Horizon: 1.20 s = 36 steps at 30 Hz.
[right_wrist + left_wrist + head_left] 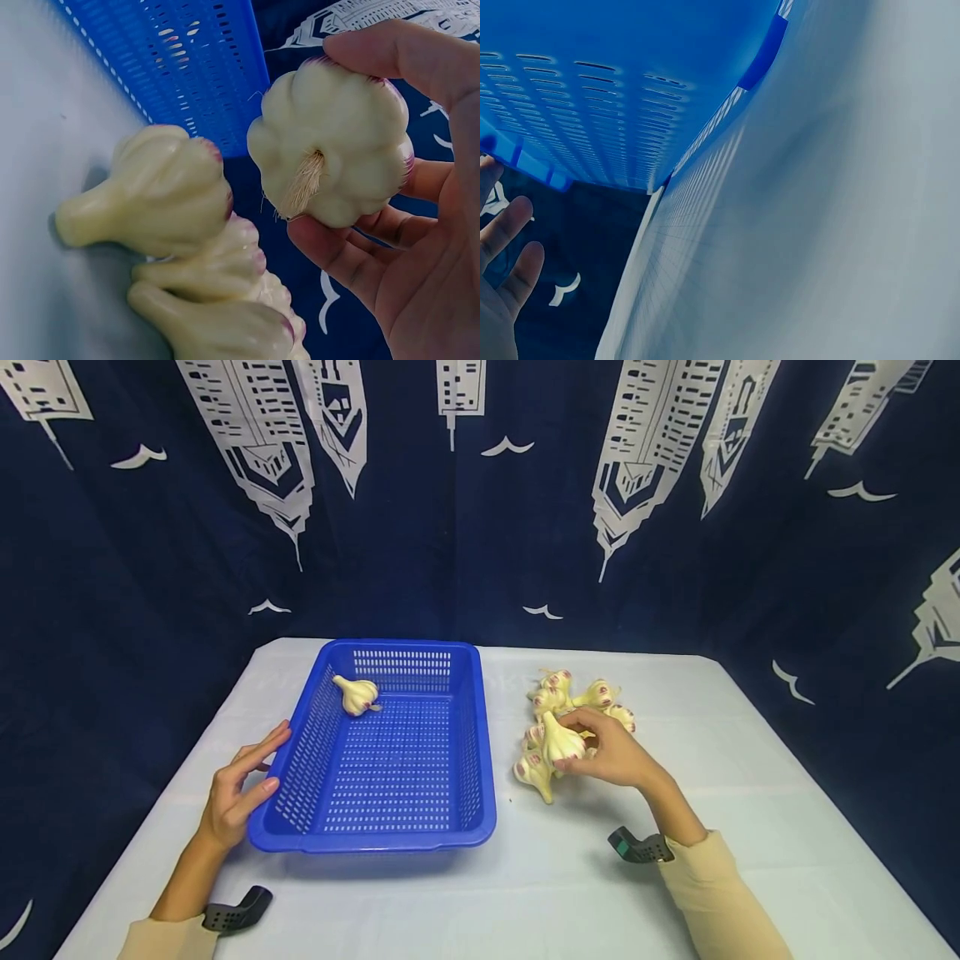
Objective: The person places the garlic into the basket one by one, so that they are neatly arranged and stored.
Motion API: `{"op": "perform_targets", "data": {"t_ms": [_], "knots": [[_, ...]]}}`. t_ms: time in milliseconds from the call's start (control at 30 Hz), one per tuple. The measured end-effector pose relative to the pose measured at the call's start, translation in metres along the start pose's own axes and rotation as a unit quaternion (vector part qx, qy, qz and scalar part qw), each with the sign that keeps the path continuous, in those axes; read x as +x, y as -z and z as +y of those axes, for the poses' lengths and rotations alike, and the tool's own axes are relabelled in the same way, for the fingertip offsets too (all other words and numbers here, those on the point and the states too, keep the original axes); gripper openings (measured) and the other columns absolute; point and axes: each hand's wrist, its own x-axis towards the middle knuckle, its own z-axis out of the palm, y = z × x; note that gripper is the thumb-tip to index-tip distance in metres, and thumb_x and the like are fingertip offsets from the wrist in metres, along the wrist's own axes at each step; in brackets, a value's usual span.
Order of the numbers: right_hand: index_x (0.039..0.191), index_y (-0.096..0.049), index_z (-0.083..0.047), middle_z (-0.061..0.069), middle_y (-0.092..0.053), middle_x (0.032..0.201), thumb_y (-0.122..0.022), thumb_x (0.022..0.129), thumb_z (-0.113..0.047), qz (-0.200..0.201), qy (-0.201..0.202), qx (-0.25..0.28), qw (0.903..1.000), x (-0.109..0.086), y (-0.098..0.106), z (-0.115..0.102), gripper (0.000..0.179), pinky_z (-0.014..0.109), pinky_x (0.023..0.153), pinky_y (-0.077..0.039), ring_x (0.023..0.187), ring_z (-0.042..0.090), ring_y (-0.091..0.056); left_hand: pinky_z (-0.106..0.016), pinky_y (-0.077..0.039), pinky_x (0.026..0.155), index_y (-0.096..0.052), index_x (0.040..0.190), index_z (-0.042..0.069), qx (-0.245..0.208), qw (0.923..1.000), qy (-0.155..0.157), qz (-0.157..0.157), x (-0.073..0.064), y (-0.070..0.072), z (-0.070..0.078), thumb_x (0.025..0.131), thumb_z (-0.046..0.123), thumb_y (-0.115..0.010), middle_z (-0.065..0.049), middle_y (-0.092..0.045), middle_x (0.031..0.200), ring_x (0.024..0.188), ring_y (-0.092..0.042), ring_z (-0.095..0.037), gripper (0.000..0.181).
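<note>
My right hand grips a garlic bulb between thumb and fingers, over a heap of garlic bulbs on the right of the table. In the right wrist view the held bulb turns its rooty base to the camera, and several other bulbs lie below it. A blue plastic basket with slotted walls stands left of the heap. One garlic bulb lies inside, near its back left corner. With fingers spread and fairly straight, my left hand touches the basket's left rim.
A white cloth covers the table. Behind it hangs a dark blue curtain with white building and bird prints. Each wrist carries a black strap-like device, close above the tabletop.
</note>
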Motion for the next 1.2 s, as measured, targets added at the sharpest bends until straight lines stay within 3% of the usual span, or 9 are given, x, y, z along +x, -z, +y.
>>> {"op": "perform_targets", "data": {"t_ms": [367, 633, 1000, 1200], "knots": [[0.116, -0.063, 0.003, 0.01, -0.065, 0.109, -0.084, 0.072, -0.011, 0.008, 0.022, 0.02, 0.9995, 0.012, -0.007, -0.014, 0.051, 0.03, 0.079, -0.054, 0.099, 0.025, -0.061, -0.023, -0.04, 0.082, -0.058, 0.131, -0.008, 0.006, 0.9999, -0.008, -0.006, 0.0, -0.001, 0.0, 0.075, -0.004, -0.051, -0.006, -0.051, 0.146, 0.113, -0.051, -0.006, 0.056], [0.123, -0.06, 0.003, 0.014, -0.064, 0.117, -0.085, 0.073, -0.012, 0.004, 0.02, 0.042, 0.9989, 0.026, -0.014, -0.03, 0.057, 0.043, 0.088, -0.053, 0.105, 0.028, -0.06, -0.023, -0.039, 0.081, -0.058, 0.132, -0.008, 0.008, 1.0, -0.002, -0.003, 0.0, -0.001, -0.001, 0.075, -0.002, -0.052, -0.006, -0.051, 0.146, 0.112, -0.051, -0.006, 0.057], [0.12, -0.064, -0.005, 0.005, -0.068, 0.111, -0.085, 0.074, -0.019, -0.007, 0.052, 0.046, 0.9976, 0.055, -0.024, -0.051, 0.052, 0.039, 0.084, -0.053, 0.104, 0.023, -0.062, -0.022, -0.038, 0.082, -0.058, 0.133, -0.007, 0.004, 1.0, -0.005, -0.004, 0.001, -0.001, -0.003, 0.075, -0.003, -0.053, -0.008, -0.051, 0.146, 0.111, -0.051, -0.006, 0.058], [0.118, -0.065, -0.005, 0.001, -0.068, 0.103, -0.086, 0.073, -0.022, -0.013, 0.08, 0.046, 0.9957, 0.07, -0.033, -0.062, 0.052, 0.036, 0.072, -0.054, 0.092, 0.019, -0.062, -0.023, -0.039, 0.082, -0.058, 0.132, -0.008, 0.005, 1.0, -0.004, -0.002, 0.0, 0.002, -0.001, 0.075, -0.003, -0.053, -0.008, -0.051, 0.146, 0.112, -0.051, -0.006, 0.058]]}}
